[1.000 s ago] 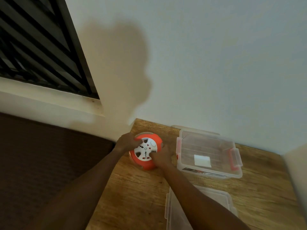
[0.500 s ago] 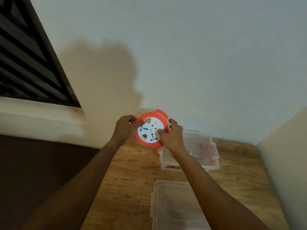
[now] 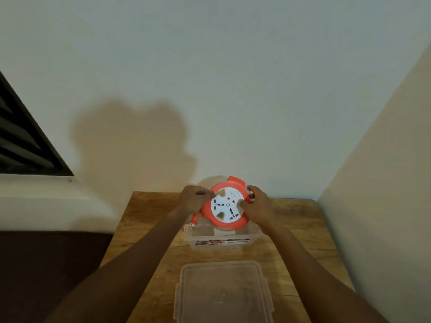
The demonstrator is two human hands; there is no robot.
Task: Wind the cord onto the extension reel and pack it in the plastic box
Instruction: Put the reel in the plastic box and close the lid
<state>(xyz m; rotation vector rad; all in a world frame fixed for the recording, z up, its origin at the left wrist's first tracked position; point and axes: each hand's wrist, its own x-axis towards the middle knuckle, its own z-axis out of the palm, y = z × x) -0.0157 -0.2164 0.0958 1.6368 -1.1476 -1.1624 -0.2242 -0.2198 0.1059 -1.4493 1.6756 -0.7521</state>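
Holding the reel [image 3: 227,204] by its rim, left hand [image 3: 191,200] and right hand [image 3: 257,206] gripping opposite sides, right above the open box [image 3: 221,240]. Plug [image 3: 194,222] dangles; packing step. Next: lower it in level, plug tucked.

Your left hand [image 3: 192,200] and right hand [image 3: 256,206] grip the orange extension reel [image 3: 225,205] over the open plastic box [image 3: 221,240]; its plug [image 3: 194,221] dangles, and the lid [image 3: 222,292] lies nearer you on the tabletop [image 3: 303,234].
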